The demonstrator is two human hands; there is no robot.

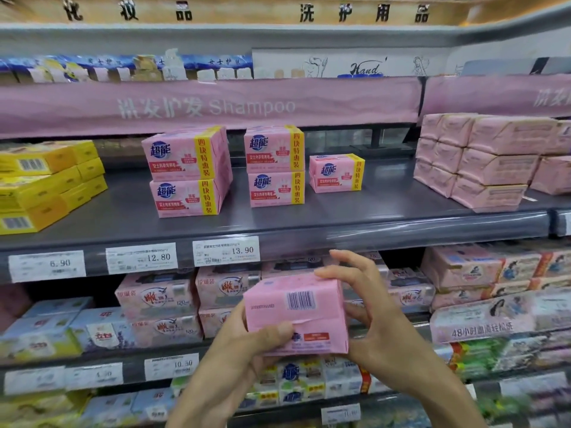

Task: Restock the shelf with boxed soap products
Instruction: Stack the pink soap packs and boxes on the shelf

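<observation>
Below the grey shelf (309, 211), where pink soap packs stand as two stacks of two (188, 171) (276, 166) and a single pack (336, 173) well back from the edge, you hold a pink soap box (296, 313) barcode-up in front of the lower rows. Your left hand (244, 350) grips its lower left corner, thumb across the face, while your right hand (370, 307) clasps the right end, index finger on the top edge. Both forearms are cut off by the frame; the price tags (226, 251) and lower products are blurred.
</observation>
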